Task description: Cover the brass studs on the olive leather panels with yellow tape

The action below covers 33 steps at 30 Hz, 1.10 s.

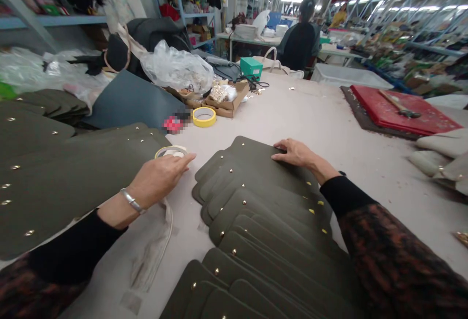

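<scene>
Dark olive panels with small metal studs lie fanned in an overlapping row (263, 202) down the middle of the table. My right hand (294, 154) rests on the far right corner of the top panel, thumb and fingers apart. Yellow bits dot the panels' right side. My left hand (161, 176) is over the table left of the row, beside a roll of tape (171, 151) partly hidden behind it; its fingers point right, close together, and whether they hold anything is hidden. More studded olive panels (91, 168) are spread at the left.
A yellow tape roll (204, 117) sits beyond my hands, near a cardboard tray (228, 107) and a green box (251, 68). At the right, a hammer (400, 105) lies on a red slab (409, 119). A person (300, 41) sits farther back.
</scene>
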{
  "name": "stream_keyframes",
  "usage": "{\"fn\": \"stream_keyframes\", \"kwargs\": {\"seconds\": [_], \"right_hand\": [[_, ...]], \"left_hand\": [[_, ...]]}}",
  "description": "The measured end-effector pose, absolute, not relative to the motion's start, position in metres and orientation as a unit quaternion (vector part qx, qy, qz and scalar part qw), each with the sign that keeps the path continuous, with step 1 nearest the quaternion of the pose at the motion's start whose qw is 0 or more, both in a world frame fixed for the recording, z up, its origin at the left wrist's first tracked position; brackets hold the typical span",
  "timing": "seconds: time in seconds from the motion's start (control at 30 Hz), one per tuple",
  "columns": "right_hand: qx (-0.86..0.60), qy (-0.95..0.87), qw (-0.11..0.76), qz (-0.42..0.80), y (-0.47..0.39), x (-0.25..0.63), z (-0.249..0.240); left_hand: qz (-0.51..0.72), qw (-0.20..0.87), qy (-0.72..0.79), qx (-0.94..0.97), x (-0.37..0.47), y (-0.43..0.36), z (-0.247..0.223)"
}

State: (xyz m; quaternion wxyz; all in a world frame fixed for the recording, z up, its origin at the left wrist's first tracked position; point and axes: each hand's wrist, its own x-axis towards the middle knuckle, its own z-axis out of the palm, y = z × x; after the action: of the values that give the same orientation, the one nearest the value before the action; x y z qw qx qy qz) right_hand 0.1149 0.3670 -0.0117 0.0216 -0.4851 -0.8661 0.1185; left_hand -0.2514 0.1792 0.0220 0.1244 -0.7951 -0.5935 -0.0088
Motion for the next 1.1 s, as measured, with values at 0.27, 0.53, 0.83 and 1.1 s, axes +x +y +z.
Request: {"fn": "stream_keyframes", "kwargs": {"seconds": [0.27, 0.53, 0.83, 1.1], "right_hand": [[-0.481, -0.858, 0.002, 0.181, 0.343, 0.100, -0.005], [-0.455, -0.870, -0.010, 0.190, 0.314, 0.088, 0.005], [-0.486, -0.829, 0.049, 0.273, 0.272, 0.079, 0.003], [-0.423, -0.822, 0.059, 0.376, 0.224, 0.078, 0.016]], "left_hand": [[-0.161, 0.083, -0.558, -0.810, -0.261, 0.159, 0.000], [-0.210, -0.060, -0.538, -0.814, -0.201, 0.105, 0.016], [-0.184, -0.146, -0.587, -0.774, -0.188, 0.012, 0.021], [-0.202, -0.147, -0.616, -0.747, -0.164, -0.037, -0.001]]}}
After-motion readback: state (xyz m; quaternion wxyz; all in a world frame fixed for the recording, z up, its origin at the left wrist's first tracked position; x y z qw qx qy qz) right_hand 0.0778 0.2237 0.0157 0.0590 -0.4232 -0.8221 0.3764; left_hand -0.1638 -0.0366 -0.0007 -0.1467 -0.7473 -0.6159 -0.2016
